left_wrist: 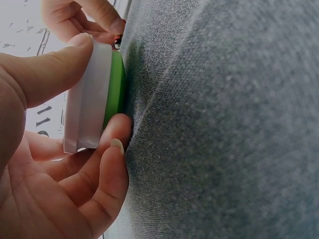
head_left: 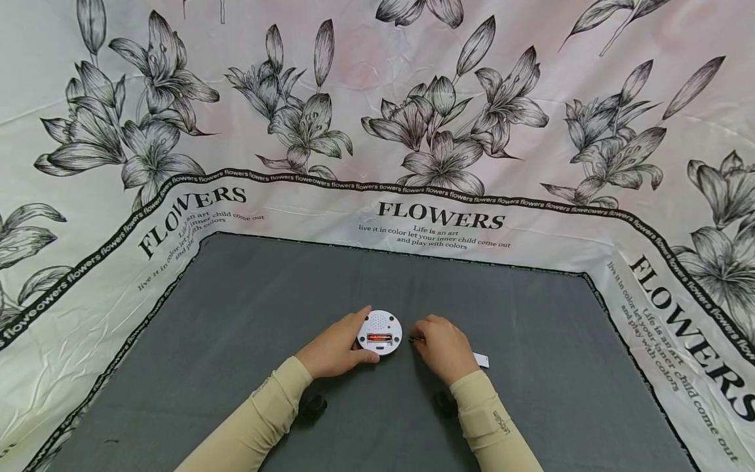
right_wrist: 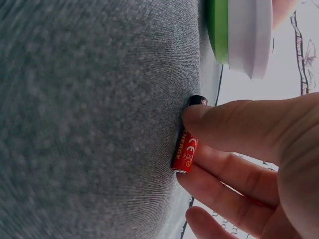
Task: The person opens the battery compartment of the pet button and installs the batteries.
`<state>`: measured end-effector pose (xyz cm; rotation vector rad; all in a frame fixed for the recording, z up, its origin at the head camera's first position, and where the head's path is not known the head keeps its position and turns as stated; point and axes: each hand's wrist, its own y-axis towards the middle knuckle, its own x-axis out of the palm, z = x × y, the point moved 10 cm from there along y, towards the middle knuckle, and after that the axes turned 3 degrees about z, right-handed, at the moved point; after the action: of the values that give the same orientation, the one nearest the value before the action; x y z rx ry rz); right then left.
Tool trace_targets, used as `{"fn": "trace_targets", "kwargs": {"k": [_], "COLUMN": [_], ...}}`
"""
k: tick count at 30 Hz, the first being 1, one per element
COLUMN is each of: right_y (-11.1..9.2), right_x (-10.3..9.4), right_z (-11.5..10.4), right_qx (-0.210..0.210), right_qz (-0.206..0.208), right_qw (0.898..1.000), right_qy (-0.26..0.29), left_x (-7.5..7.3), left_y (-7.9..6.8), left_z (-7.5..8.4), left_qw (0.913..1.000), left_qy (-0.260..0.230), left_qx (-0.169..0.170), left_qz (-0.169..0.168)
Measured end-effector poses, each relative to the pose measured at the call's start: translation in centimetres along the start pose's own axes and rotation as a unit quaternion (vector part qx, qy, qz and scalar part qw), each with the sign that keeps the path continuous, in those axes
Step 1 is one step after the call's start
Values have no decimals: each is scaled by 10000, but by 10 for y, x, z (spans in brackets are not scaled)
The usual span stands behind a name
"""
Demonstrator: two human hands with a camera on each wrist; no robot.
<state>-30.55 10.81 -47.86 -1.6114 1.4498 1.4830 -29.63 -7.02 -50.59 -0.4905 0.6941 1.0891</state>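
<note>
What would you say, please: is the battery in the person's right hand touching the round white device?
Apart: the right wrist view shows a gap between the battery and the device, with grey cloth visible there.

The person's sleeved forearms (head_left: 253, 414) angle inward; the left hand (head_left: 336, 346) grips, thumb (left_wrist: 55, 72) opposite its fingers (left_wrist: 112, 177), while the right hand (head_left: 441, 347) pinches, thumb (right_wrist: 239, 122) against curved fingers (right_wrist: 219, 191).

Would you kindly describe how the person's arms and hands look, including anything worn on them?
The left sleeve and right sleeve are pale beige, close-fitting and reach the wrists. Dark lettering marks the right one. The left hand and right hand show no gloves. A black object shows by each sleeve; whether these are worn is unclear.
</note>
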Motion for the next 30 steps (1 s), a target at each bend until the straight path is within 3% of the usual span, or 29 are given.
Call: {"fn": "trace_targets", "kwargs": {"k": [8,17,23,30], "right_y": [0,1,-3,-7], "right_x": [-3,-37,-28,-18], "right_z": [-3,-38,-75,-90], "right_qx": [-270,-1040,-1756,-2109], "right_qz": [113,957,874,1022], "right_qw": [9994,9900,9805,9720], "right_qy": [-177,34,71,166], "left_x": [1,0,0,-1], "left_y": [-1,0,-1,-2], "left_z": [1,1,0,3], "left_qw": [10000,10000,9999,9992], "left_qy": [-52,-64,-90,-227], "left_qx": [-41,-41,96,319], "left_qz": [-2,4,-31,-21]}}
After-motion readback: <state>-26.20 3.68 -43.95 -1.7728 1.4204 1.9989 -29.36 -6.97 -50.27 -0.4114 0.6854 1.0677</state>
